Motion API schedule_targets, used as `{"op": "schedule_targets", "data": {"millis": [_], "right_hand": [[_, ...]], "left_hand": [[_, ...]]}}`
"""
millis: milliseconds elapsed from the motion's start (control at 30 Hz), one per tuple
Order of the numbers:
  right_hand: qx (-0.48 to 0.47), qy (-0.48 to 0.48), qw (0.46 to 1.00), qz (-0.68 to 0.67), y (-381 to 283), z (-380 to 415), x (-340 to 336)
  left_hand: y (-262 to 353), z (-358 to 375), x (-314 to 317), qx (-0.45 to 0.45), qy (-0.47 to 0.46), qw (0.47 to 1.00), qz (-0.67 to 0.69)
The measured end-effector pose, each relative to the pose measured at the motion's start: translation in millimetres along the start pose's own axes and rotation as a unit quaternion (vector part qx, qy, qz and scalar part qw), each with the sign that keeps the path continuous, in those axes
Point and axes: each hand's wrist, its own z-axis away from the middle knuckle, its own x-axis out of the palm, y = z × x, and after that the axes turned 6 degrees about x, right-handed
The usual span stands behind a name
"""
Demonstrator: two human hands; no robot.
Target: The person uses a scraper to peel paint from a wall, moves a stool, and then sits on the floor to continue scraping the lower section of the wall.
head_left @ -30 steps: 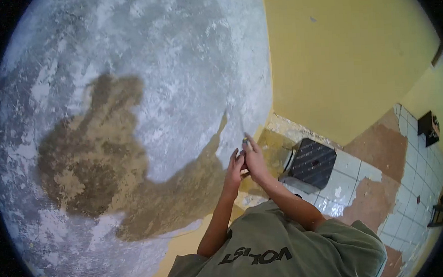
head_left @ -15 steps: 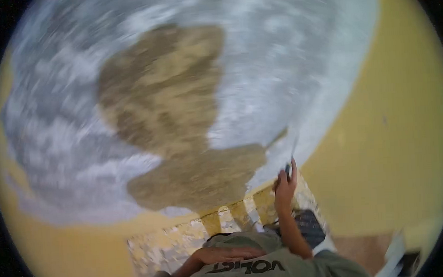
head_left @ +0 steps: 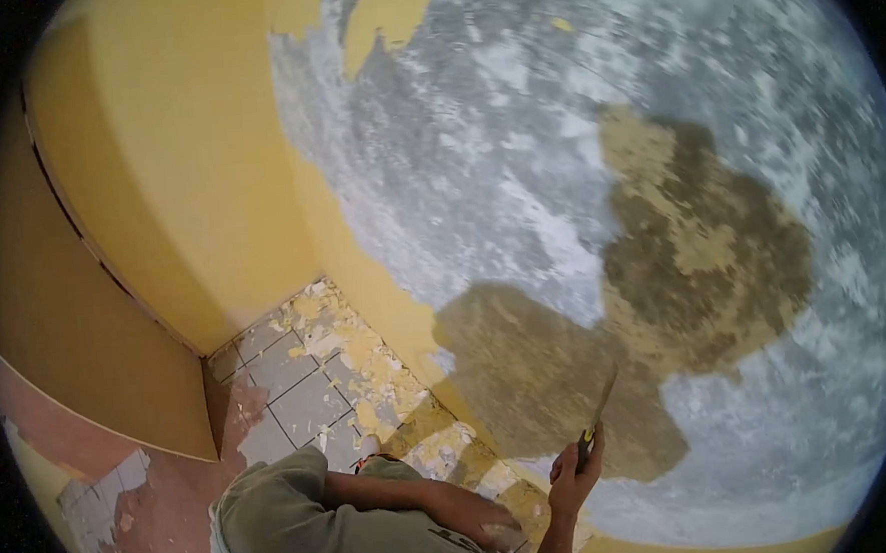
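My right hand is closed around the black and yellow handle of a putty knife. Its narrow blade points up and overlaps the lower brown patch on the wall. A second, larger brown patch lies higher and to the right, blotched with lighter tan. Grey and white mottled surface surrounds both patches. My left hand rests flat across the front of my green shirt, its fingers only partly visible.
Yellow wall meets the mottled wall at a corner on the left. A brown panel stands at far left. Flakes of yellow and white paint litter the grey floor tiles along the wall's foot.
My view has swung left, bringing the corner, panel and floor into sight. The putty knife, still in my right hand, now overlaps the lower brown patch instead of pale wall.
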Motion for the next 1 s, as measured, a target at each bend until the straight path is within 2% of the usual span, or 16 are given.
{"op": "schedule_targets", "data": {"millis": [67, 100, 200, 233, 300, 333, 400, 433, 500, 533, 600, 667, 700, 733, 867, 1000], "right_hand": [[-0.015, -0.027, 0.999, -0.008, -9, -11, 27], [-0.007, -0.053, 0.998, -0.041, -12, -14, 42], [0.032, -0.108, 0.987, -0.112, -21, -19, 108], [0.062, -0.133, 0.978, -0.148, -24, -18, 132], [0.088, -0.172, 0.972, -0.136, -28, -16, 181], [0.116, -0.209, 0.963, -0.123, -30, -14, 202], [0.132, -0.251, 0.953, -0.107, -35, -10, 243], [0.142, -0.290, 0.941, -0.100, -36, -6, 262], [0.165, -0.316, 0.931, -0.079, -38, -1, 291], [0.180, -0.333, 0.923, -0.065, -39, 1, 305], [0.222, -0.321, 0.919, -0.064, -29, 8, 328], [0.099, -0.245, 0.964, -0.042, 4, 7, 346], [0.183, -0.260, 0.947, -0.047, -9, 4, 349], [0.184, -0.260, 0.947, -0.042, -6, -1, 351], [0.226, -0.288, 0.931, -0.012, 2, -37, 374], [0.243, -0.324, 0.914, -0.024, -21, -77, 400]], "left_hand": [[-1, 38, -9, -0.087, 0.183, 0.977, -0.066], [0, 56, -15, -0.087, 0.188, 0.976, -0.064], [3, 117, -26, -0.070, 0.399, 0.914, 0.034], [-5, 134, -26, -0.071, 0.400, 0.913, 0.037], [-32, 166, -35, -0.018, 0.521, 0.851, 0.063], [-40, 180, -41, -0.014, 0.524, 0.849, 0.068], [-52, 203, -49, 0.053, 0.622, 0.756, 0.198], [-54, 215, -52, 0.054, 0.626, 0.749, 0.208], [-54, 237, -63, 0.134, 0.660, 0.679, 0.291], [-55, 243, -66, 0.133, 0.665, 0.673, 0.296], [-58, 249, -72, 0.224, 0.702, 0.561, 0.378], [-61, 254, -75, 0.223, 0.716, 0.524, 0.405], [-62, 256, -78, 0.209, 0.736, 0.492, 0.414], [-63, 259, -83, 0.196, 0.756, 0.462, 0.421], [-88, 272, -116, 0.164, 0.787, 0.477, 0.355], [-73, 296, -155, 0.202, 0.803, 0.452, 0.332]]}}
